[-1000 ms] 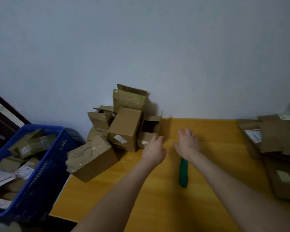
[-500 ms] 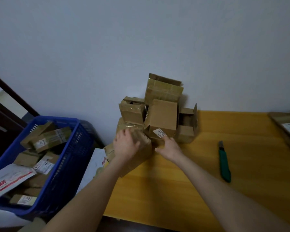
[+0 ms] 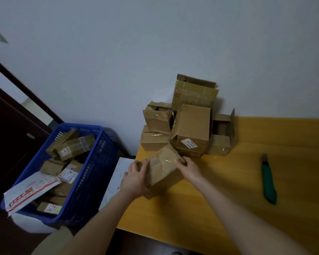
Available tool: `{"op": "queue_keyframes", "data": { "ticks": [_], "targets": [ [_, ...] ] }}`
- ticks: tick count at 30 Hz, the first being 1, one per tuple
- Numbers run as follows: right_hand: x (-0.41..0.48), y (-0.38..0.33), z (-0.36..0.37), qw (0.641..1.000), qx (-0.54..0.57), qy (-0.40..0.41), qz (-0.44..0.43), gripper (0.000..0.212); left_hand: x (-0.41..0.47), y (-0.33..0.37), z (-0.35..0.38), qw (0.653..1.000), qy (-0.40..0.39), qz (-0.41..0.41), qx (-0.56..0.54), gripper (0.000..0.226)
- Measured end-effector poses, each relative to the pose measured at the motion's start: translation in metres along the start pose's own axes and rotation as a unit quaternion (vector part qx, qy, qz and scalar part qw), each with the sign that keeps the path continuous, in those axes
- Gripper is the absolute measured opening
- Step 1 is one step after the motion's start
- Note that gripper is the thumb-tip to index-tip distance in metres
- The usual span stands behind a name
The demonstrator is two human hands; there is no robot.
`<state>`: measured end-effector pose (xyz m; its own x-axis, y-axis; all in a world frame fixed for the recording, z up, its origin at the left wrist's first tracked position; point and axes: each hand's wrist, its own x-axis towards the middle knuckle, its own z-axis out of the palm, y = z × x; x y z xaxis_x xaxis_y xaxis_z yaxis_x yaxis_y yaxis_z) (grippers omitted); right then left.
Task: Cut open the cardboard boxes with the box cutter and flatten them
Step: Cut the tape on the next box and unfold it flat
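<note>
A taped cardboard box (image 3: 163, 167) lies tilted at the near left corner of the yellow table (image 3: 219, 208). My left hand (image 3: 135, 178) grips its left end and my right hand (image 3: 191, 167) holds its right side. Behind it a pile of several cardboard boxes (image 3: 191, 124) leans against the wall. The green box cutter (image 3: 268, 180) lies by itself on the table, well to the right of both hands.
A blue plastic basket (image 3: 92, 173) full of small parcels and a white mailer stands on the floor left of the table. White paper lies between basket and table. A dark door frame runs along the far left.
Both hands moved left from the cutter to the tilted box, took hold of it and drew it away from the pile. The camera turned left, so the flattened cardboard at right left the view.
</note>
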<state>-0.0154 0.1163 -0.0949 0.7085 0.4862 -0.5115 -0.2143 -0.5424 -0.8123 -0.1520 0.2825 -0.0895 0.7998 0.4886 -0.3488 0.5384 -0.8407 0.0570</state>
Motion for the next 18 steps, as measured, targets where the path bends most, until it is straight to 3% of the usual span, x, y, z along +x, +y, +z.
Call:
{"op": "queue_keyframes", "data": {
  "ticks": [3,6,8,11,14,16,18],
  "targets": [
    [-0.007,0.015,-0.010,0.994,0.069,0.064,0.057,0.058,0.000,0.005,-0.002,0.994,-0.041,0.105,-0.004,0.119],
    [-0.010,0.032,-0.030,0.967,0.194,0.092,0.138,0.068,0.007,0.021,-0.018,0.978,-0.076,0.181,-0.075,0.109],
    [-0.016,0.040,-0.044,0.945,0.270,0.080,0.167,0.076,0.014,0.028,-0.036,0.959,-0.146,0.179,-0.162,0.098],
    [-0.033,0.051,-0.061,0.920,0.346,0.037,0.182,0.081,0.026,0.032,-0.054,0.887,-0.272,0.136,-0.347,0.073],
    [-0.051,0.063,-0.063,0.908,0.366,0.028,0.201,0.075,0.040,0.037,-0.044,0.840,-0.246,0.064,-0.480,0.049],
    [-0.056,0.070,-0.060,0.917,0.331,0.080,0.208,0.069,0.045,0.046,-0.027,0.820,-0.198,0.019,-0.536,0.051],
    [-0.058,0.075,-0.060,0.920,0.319,0.116,0.195,0.066,0.046,0.057,-0.008,0.834,-0.135,0.014,-0.534,0.055]
  ]
}}
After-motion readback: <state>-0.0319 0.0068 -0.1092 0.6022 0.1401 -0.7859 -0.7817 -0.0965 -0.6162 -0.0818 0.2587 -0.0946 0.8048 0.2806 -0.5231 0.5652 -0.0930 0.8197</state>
